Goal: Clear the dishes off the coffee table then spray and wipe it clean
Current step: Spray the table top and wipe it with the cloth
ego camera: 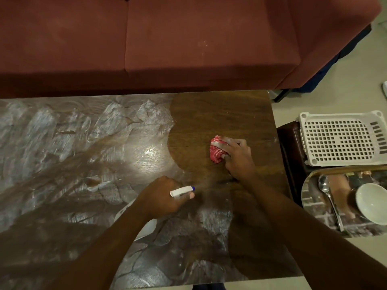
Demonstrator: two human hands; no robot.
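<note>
The dark wooden coffee table fills the view, smeared with whitish wet streaks over its left and near parts, while its far right part is dry. My left hand grips a white spray bottle with a blue nozzle tip that points right; a faint mist hangs beyond the nozzle. Most of the bottle is hidden under my hand and forearm. My right hand holds a crumpled red and white cloth down on the table's dry right part.
A dark red sofa runs along the table's far side. To the right, a white plastic basket sits upside down on a dark stand. A tray near it holds a white bowl and a metal spoon.
</note>
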